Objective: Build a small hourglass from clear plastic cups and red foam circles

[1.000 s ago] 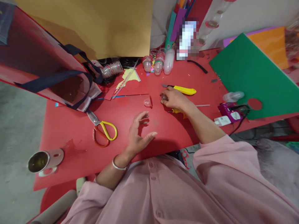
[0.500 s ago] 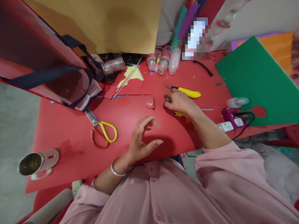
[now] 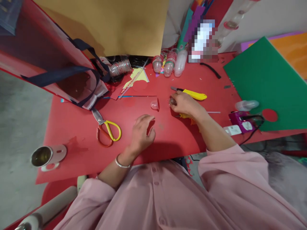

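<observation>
The right hand (image 3: 185, 103) is pinched around a small clear plastic cup (image 3: 172, 102), which it holds low over the red table (image 3: 79, 150) near the middle of the tabletop. The cup looks brownish through its wall, and I cannot tell what is in it. A second clear cup (image 3: 155, 104) lies on its side just to the left of the held one, apart from the fingers. The left hand (image 3: 142, 132) rests on the table nearer the body with its fingers curled under. Whether they grip anything cannot be told.

A yellow utility knife (image 3: 193, 94) lies just beyond the right hand. A yellow-handled tool (image 3: 184, 116) pokes out from under the right wrist. Scissors (image 3: 107, 130) with one yellow and one orange loop lie to the left of the left hand.

At the table's near left corner a steel mug (image 3: 41, 156) lies tipped on its side on a pale pink piece. Its inside is dark and shows no clear contents. An open red tote bag (image 3: 35, 48) with navy straps slumps at the back left, its inside in shadow. Beside it a stack of nested clear cups (image 3: 119, 67) lies on its side. Three more cup stacks (image 3: 169, 64) lie further right, some with red and green bands showing inside. A green foam sheet (image 3: 263, 76) covers the right end of the table.
</observation>
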A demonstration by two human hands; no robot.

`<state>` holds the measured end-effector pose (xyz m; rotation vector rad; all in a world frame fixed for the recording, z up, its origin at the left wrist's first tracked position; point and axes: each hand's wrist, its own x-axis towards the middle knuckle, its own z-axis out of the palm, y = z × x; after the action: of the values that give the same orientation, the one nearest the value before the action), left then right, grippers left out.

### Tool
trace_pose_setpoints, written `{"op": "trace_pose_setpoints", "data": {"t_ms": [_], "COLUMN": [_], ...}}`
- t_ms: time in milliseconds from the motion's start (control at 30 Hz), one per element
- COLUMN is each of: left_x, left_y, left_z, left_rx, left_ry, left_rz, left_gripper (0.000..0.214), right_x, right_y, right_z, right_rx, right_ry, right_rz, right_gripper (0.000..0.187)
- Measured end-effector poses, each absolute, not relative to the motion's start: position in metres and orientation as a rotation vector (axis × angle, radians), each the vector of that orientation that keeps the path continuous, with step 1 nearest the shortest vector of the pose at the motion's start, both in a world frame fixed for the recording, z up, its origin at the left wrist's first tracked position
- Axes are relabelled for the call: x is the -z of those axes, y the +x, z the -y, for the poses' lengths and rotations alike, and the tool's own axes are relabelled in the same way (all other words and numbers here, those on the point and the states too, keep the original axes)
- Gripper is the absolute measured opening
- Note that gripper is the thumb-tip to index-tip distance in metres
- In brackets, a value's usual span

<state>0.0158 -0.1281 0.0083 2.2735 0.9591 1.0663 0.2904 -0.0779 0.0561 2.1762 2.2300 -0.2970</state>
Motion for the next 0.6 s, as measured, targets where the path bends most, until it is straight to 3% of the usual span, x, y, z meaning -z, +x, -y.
{"op": "trace_pose_setpoints", "data": {"t_ms": [167, 400, 600], "left_x": [-0.028, -0.028, -0.016], "left_y": [0.032, 0.082, 0.103], "left_z": [0.116, 0.058, 0.038], "left_rx": [-0.751, -0.438, -0.447], "left_ry": [2.574, 2.88, 2.997], "left_rz": [-0.866, -0.589, -0.515], "left_gripper": [0.019, 0.026, 0.034], "right_x": [-0.073, -0.09, -0.089], "right_y": [0.296, 0.299, 0.308], "right_z": [0.076, 0.083, 0.083], "right_rx": [0.421, 0.469, 0.55], "right_ry": [2.104, 2.095, 2.085], "right_rz": [-2.2, -2.142, -2.141], "right_gripper": [0.035, 0.034, 0.03]}}
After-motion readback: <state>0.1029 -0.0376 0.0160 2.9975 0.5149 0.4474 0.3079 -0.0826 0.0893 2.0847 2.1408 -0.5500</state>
